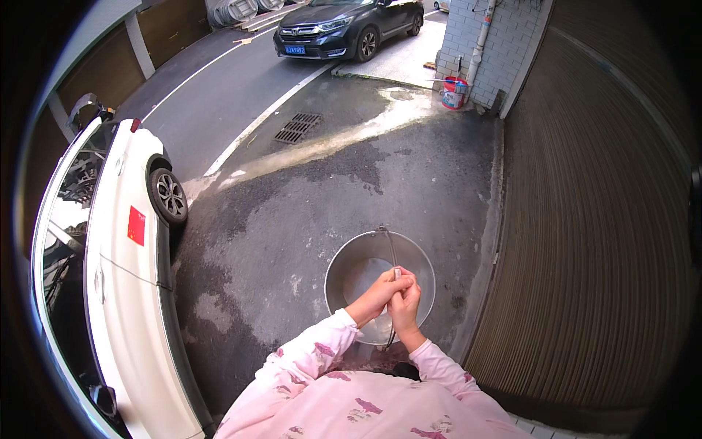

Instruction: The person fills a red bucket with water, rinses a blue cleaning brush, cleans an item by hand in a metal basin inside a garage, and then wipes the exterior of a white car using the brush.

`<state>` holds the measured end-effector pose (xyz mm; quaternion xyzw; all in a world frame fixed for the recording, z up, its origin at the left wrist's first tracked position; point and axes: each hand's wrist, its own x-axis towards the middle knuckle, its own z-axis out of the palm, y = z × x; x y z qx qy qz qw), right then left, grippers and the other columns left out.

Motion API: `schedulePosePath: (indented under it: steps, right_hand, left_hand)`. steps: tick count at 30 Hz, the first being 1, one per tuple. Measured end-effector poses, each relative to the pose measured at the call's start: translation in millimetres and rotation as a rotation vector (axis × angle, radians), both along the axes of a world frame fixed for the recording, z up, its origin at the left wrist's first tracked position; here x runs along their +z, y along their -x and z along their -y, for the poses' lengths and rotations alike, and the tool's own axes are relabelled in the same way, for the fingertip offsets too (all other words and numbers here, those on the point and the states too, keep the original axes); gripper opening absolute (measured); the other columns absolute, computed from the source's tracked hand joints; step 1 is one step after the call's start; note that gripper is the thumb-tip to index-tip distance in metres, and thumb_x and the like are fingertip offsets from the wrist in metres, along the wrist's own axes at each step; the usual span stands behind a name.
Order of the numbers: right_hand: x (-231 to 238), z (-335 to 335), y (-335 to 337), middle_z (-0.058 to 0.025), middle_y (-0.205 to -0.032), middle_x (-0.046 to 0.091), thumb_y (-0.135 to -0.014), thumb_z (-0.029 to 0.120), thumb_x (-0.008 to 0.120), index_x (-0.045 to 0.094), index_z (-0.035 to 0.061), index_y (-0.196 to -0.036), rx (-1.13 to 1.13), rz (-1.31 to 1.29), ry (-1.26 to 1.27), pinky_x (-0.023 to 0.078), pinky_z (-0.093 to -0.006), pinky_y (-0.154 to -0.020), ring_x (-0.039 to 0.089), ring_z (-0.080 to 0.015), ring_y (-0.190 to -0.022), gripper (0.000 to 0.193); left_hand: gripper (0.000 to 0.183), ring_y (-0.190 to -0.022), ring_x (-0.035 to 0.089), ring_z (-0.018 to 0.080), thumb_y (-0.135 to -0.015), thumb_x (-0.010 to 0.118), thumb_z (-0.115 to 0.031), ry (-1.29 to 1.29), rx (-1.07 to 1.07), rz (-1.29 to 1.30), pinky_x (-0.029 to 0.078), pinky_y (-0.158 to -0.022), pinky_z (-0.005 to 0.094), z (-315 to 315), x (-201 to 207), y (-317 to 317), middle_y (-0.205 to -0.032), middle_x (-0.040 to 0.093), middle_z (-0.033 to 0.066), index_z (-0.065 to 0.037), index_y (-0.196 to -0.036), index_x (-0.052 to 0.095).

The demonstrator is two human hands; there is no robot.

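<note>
The metal bucket (379,285) hangs over wet asphalt (292,219) by its thin wire handle (393,252) — left hand (380,290) and right hand (404,298) both clenched on it. It could slip — splashing near the white car (124,278).

Both forearms come up from below in pink patterned sleeves and meet in front of the body. The left hand (378,291) and the right hand (404,300) are pressed together, fingers curled and overlapping, knuckles up. The wrists are bare past the cuffs, the right one bent more steeply.
</note>
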<state>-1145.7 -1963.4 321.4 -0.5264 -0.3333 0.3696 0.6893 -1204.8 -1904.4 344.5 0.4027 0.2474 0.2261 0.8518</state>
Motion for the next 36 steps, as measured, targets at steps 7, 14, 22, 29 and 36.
schedulePosePath:
  steps: [7,14,22,29,36]
  right_hand:
    - [-5.4,-148.9,-114.0,-0.0032,-0.078,0.052,-0.084,0.009,0.048,0.048,-0.0025,-0.099,-0.188,0.111,-0.098,0.040,-0.0181,-0.055,0.047,-0.0052,-0.065,0.019]
    - [0.4,-290.2,-247.1,-0.0110,-0.095,0.051,-0.078,-0.003,0.044,0.042,-0.0043,-0.105,-0.030,0.126,-0.076,0.041,-0.0250,-0.078,0.052,-0.0144,-0.088,0.028]
    - [-4.3,-459.4,-383.7,-0.0130,-0.087,0.056,-0.079,0.003,0.048,0.047,-0.0048,-0.098,-0.133,0.275,-0.075,0.044,-0.0273,-0.071,0.055,-0.0171,-0.082,0.021]
    - [-14.4,-605.6,-500.6,-0.0096,-0.089,0.055,-0.079,0.000,0.049,0.049,-0.0043,-0.097,-0.195,0.137,-0.089,0.043,-0.0257,-0.074,0.053,-0.0143,-0.084,0.019]
    - [-28.1,-733.7,-626.5,-0.0114,-0.085,0.057,-0.078,0.000,0.050,0.049,-0.0048,-0.097,-0.328,0.202,-0.049,0.044,-0.0266,-0.071,0.055,-0.0154,-0.080,0.020]
  left_hand:
    - [0.015,-0.067,0.049,0.0072,-0.080,0.053,-0.017,-0.013,-0.065,-0.028,0.040,-0.059,0.0210,-148.2,-12.5,-122.9,-0.075,0.053,0.0008,-0.003,-0.085,0.051]
    - [0.016,-0.068,0.053,0.0096,-0.082,0.052,-0.019,-0.003,-0.022,-0.043,0.042,-0.060,0.0214,-285.6,10.1,-244.7,-0.076,0.057,0.0046,-0.003,-0.086,0.050]
    - [0.016,-0.069,0.055,0.0113,-0.082,0.052,-0.018,0.001,-0.038,-0.026,0.044,-0.062,0.0221,-452.2,14.1,-380.4,-0.077,0.058,0.0062,-0.004,-0.087,0.050]
    - [0.016,-0.071,0.054,0.0107,-0.082,0.053,-0.019,-0.064,-0.140,0.004,0.043,-0.064,0.0225,-607.6,-14.6,-506.4,-0.078,0.057,0.0050,-0.004,-0.087,0.050]
    - [0.017,-0.077,0.055,0.0121,-0.082,0.053,-0.017,-0.114,-0.234,-0.045,0.043,-0.070,0.0226,-741.3,-32.8,-637.0,-0.084,0.057,0.0054,-0.002,-0.090,0.048]
